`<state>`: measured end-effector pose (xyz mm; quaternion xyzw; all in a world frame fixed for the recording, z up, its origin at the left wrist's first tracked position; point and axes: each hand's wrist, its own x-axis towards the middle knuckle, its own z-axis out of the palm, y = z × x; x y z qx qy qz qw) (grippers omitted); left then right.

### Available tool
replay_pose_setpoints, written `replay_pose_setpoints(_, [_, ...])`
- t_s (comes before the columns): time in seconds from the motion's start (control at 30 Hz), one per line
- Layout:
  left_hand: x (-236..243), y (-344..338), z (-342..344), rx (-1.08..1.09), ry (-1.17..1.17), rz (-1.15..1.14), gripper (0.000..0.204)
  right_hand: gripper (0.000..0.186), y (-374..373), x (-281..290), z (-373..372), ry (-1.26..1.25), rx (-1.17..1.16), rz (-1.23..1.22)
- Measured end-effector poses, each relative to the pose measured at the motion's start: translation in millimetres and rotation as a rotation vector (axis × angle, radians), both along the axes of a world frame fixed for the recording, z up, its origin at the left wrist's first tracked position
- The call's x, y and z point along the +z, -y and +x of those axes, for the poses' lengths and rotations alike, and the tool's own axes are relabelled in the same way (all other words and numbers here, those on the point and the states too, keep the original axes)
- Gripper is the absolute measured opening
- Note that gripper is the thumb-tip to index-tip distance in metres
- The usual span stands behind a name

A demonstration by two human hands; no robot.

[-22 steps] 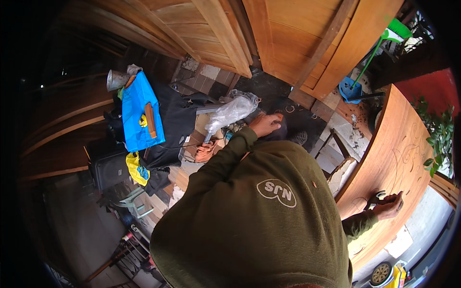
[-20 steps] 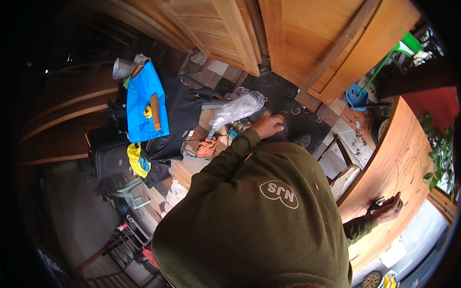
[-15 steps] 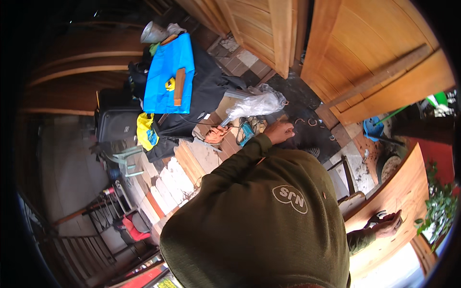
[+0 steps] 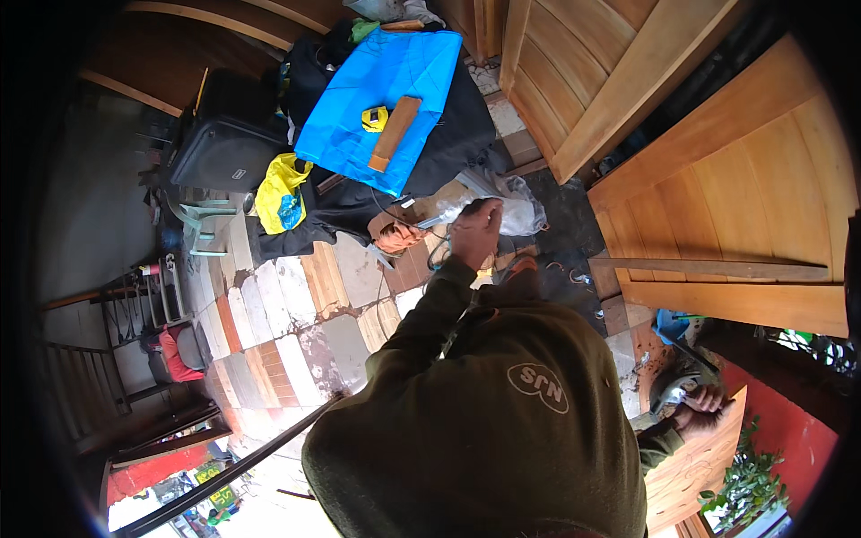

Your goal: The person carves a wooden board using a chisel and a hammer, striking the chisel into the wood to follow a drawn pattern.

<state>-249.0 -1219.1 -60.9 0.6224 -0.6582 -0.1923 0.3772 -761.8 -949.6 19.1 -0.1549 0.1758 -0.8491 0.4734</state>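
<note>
Left hand [image 4: 475, 235] half-curled by plastic bundle [image 4: 522, 215] at one o'clock, right hand [image 4: 704, 412] bent near grey object [image 4: 678, 391] and wooden panel [image 4: 692, 468] at four; I can't tell either grip, panel already line-marked, remainder unclear.

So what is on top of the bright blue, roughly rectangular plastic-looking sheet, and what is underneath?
A flat brown wooden strip and a small yellow-and-black object lie on the sheet. Black fabric shows beyond its edges; whatever is directly beneath is covered.
</note>
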Motion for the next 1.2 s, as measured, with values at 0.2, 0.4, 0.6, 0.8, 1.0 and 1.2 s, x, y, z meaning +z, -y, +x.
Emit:
replay_pose_setpoints(0.2, [24, 85, 69, 0.201, 0.416, -0.349, 0.019, 0.03, 108, 23, 111, 0.172, 0.179, 0.009])
replay_pose_setpoints(0.4, [18, 149, 117, 0.22, 0.716, -0.354, 0.03, 0.03, 131, 29, 140, 0.115, 0.272, 0.074])
replay_pose_setpoints(0.6, [8, 179, 114, 0.107, 0.763, -0.353, 0.009, 0.03, 108, 30, 141, 0.071, 0.156, 0.068])
replay_pose_setpoints(0.8, [13, 203, 141, -0.008, 0.7, -0.162, 0.009, 0.028, 95, 18, 139, 0.074, 0.144, 0.04])
replay_pose_setpoints(1.0, [31, 217, 126, -0.105, 0.681, -0.22, 0.018, 0.027, 102, 35, 145, 0.194, 0.007, 0.078])
replay_pose_setpoints(1.2, [18, 197, 130, -0.052, 0.275, -0.228, 0.016, 0.038, 110, 28, 135, 0.512, -0.036, -0.125])
